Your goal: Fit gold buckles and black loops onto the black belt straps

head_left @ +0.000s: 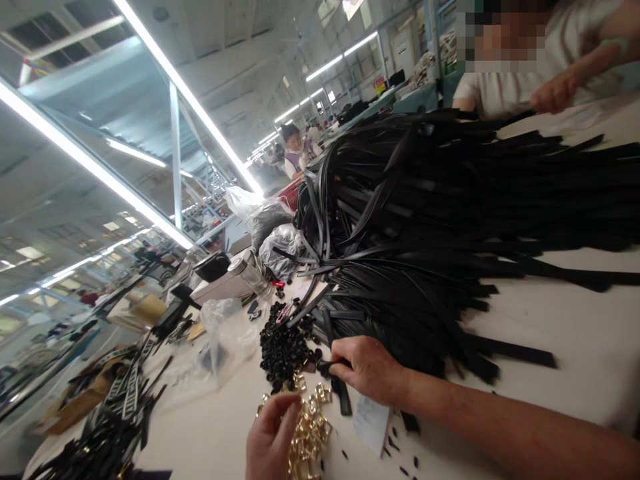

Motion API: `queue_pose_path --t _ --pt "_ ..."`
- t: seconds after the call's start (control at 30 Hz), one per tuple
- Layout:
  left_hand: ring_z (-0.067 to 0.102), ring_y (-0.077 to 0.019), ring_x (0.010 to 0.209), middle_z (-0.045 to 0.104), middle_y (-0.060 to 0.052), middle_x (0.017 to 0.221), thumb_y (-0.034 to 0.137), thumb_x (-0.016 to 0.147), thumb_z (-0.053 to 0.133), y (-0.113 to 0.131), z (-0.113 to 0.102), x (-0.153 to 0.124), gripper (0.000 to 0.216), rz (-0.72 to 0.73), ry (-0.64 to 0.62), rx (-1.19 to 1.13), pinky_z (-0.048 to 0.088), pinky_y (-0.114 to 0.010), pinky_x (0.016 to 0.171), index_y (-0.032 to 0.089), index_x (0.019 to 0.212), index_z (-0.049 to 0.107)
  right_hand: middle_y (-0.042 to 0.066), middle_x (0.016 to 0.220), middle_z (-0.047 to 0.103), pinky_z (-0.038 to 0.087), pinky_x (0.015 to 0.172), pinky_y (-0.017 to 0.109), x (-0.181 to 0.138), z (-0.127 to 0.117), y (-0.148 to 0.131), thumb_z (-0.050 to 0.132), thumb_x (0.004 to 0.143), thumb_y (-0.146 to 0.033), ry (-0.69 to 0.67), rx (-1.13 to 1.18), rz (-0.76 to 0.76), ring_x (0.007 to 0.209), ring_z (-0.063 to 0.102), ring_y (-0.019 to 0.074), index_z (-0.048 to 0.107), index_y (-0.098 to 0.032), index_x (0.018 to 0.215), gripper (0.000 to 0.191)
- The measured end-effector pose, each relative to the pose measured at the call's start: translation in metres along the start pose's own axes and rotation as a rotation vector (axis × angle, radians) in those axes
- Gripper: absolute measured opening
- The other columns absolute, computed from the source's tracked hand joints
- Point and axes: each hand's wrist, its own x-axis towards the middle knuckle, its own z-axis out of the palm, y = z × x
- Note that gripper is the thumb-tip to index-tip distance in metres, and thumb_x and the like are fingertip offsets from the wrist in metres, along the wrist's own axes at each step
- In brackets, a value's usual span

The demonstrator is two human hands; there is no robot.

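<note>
My right hand [367,368] pinches the end of a black strap [341,393] at the near edge of a big pile of black straps [450,220] on the white table [575,333]. My left hand [271,437] sits at the bottom, fingers curled over a heap of gold metal buckles [311,427]; whether it holds one I cannot tell. A heap of small black rings [284,343] lies just beyond the buckles.
A co-worker's hand [553,93] reaches onto the table's far right side. Clear plastic bags [227,333], a metal flask [249,273] and a box crowd the left. More straps [120,413] lie at the lower left. A paper slip [371,420] lies under my right wrist.
</note>
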Motion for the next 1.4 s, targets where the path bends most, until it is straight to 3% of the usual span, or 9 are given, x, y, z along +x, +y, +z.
queue_pose_path --t 0.1,0.2,0.53,0.7,0.83,0.97,1.03,1.13,1.4 --pt "0.064 -0.0209 0.076 0.072 -0.004 0.084 0.04 0.084 0.06 0.01 0.009 0.022 0.021 0.23 -0.161 0.401 0.05 -0.03 0.069 0.023 0.087 0.07 0.0 0.078 0.069 0.033 0.064 0.024 0.002 -0.003 0.001 0.064 0.081 -0.023 0.024 0.003 0.01 0.073 0.061 0.0147 0.064 -0.019 0.076 0.007" --pt "0.063 -0.0203 0.076 0.069 -0.005 0.089 0.026 0.086 0.053 0.014 0.024 0.045 0.017 0.396 -0.218 0.664 0.047 -0.031 0.069 0.022 0.087 0.069 0.001 0.079 0.07 0.033 0.064 0.025 0.003 -0.004 0.002 0.064 0.082 -0.023 0.032 0.001 0.012 0.074 0.061 0.0151 0.064 -0.019 0.077 0.006" --pt "0.053 -0.0167 0.061 0.056 0.0 0.065 0.019 0.072 0.066 0.019 0.049 0.076 0.013 0.419 -0.267 0.697 0.033 -0.028 0.06 0.021 0.059 0.064 0.002 0.08 0.07 0.035 0.064 0.025 0.001 -0.006 -0.003 0.064 0.083 -0.025 -0.001 0.032 0.018 0.075 0.062 0.0167 0.067 -0.019 0.079 0.008" --pt "0.049 -0.0162 0.061 0.054 0.001 0.062 0.014 0.064 0.069 0.021 0.047 0.073 0.014 0.377 -0.214 0.53 0.032 -0.028 0.06 0.02 0.055 0.061 0.0 0.075 0.07 0.039 0.063 0.022 -0.001 -0.006 -0.007 0.064 0.081 -0.023 -0.043 0.109 0.025 0.071 0.062 0.0147 0.068 -0.018 0.078 0.008" --pt "0.052 -0.0154 0.06 0.057 0.001 0.063 0.03 0.073 0.071 0.016 0.036 0.043 0.016 0.266 -0.187 0.314 0.04 -0.026 0.058 0.019 0.066 0.06 -0.001 0.075 0.07 0.038 0.062 0.021 -0.004 -0.005 -0.009 0.062 0.081 -0.022 -0.058 0.15 0.0 0.07 0.062 0.0136 0.068 -0.018 0.077 0.007" --pt "0.06 -0.0136 0.058 0.068 -0.002 0.069 0.045 0.066 0.082 0.006 0.026 0.0 0.035 -0.013 -0.06 -0.227 0.048 -0.024 0.055 0.017 0.081 0.066 0.0 0.077 0.07 0.036 0.063 0.023 -0.011 0.0 -0.012 0.061 0.079 -0.019 -0.051 0.052 -0.075 0.072 0.062 0.0147 0.067 -0.019 0.079 0.006" --pt "0.064 -0.0127 0.055 0.073 -0.003 0.07 0.043 0.052 0.091 0.002 0.027 -0.014 0.045 -0.15 0.039 -0.466 0.049 -0.021 0.052 0.016 0.082 0.071 0.0 0.078 0.07 0.035 0.062 0.024 -0.015 0.005 -0.013 0.061 0.081 -0.02 -0.075 0.002 -0.111 0.072 0.062 0.0148 0.066 -0.02 0.08 0.006" --pt "0.069 -0.0145 0.055 0.076 -0.005 0.067 0.038 0.042 0.096 0.002 0.033 -0.021 0.049 -0.276 0.106 -0.609 0.053 -0.019 0.051 0.015 0.079 0.074 0.001 0.079 0.07 0.033 0.06 0.024 -0.02 0.012 -0.013 0.059 0.086 -0.024 -0.109 -0.077 -0.148 0.071 0.062 0.0149 0.065 -0.02 0.081 0.009" --pt "0.07 -0.0143 0.051 0.076 -0.005 0.061 0.019 0.045 0.094 0.007 0.046 -0.02 0.035 -0.454 0.097 -0.778 0.052 -0.015 0.045 0.014 0.071 0.071 0.002 0.078 0.068 0.028 0.056 0.029 -0.027 0.025 -0.009 0.059 0.088 -0.022 -0.088 -0.292 -0.321 0.065 0.061 0.0141 0.061 -0.018 0.081 0.009"
